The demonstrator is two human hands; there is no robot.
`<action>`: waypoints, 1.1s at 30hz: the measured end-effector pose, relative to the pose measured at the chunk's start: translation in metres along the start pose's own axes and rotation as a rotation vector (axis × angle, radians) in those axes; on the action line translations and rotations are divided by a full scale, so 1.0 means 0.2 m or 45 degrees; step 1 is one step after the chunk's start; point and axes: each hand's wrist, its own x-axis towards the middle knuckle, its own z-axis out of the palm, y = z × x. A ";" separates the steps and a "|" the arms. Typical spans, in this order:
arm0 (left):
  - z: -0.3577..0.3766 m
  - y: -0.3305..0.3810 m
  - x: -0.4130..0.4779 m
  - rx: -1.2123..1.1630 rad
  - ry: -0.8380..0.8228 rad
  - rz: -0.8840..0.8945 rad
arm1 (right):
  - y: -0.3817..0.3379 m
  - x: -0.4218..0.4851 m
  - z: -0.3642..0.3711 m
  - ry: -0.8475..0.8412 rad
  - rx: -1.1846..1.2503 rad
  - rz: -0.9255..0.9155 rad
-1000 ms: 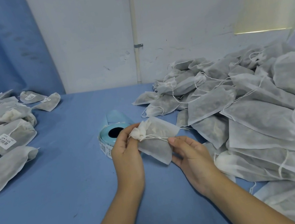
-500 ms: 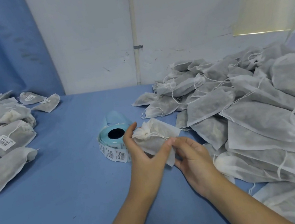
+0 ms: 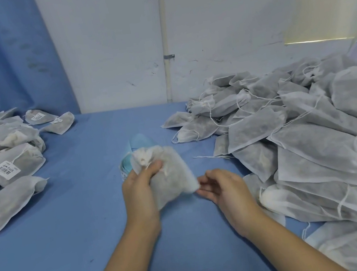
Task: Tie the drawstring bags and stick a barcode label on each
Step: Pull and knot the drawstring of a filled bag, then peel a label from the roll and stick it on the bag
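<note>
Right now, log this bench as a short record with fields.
left hand: grips the drawstring bag below its gathered neck
right hand: open, beside the bag's lower corner; contact unclear
label roll: on the table, mostly hidden behind the bag
left pile: bags with barcode labels
right pile: bags, no labels visible

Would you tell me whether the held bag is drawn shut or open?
Drawn shut: the bag is gathered tight at its top, above the left hand. Whether it is knotted, cannot tell.
</note>
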 end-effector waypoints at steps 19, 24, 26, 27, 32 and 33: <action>-0.18 0.01 -0.01 0.749 -0.497 0.249 | 0.08 -0.01 0.08 0.175 -0.770 -0.421; -0.11 -0.04 -0.04 0.595 -0.647 0.132 | 0.08 0.00 0.06 0.141 -0.783 -0.573; -0.09 -0.05 -0.05 0.605 -0.679 0.144 | 0.09 0.00 0.06 0.108 -0.857 -0.622; -0.09 -0.05 -0.05 0.606 -0.689 0.153 | 0.09 0.00 0.06 0.088 -0.875 -0.623; -0.09 -0.04 -0.05 0.602 -0.724 0.181 | 0.09 0.01 0.06 0.070 -0.846 -0.558; -0.09 -0.04 -0.05 0.603 -0.717 0.191 | 0.08 0.01 0.06 0.073 -0.838 -0.545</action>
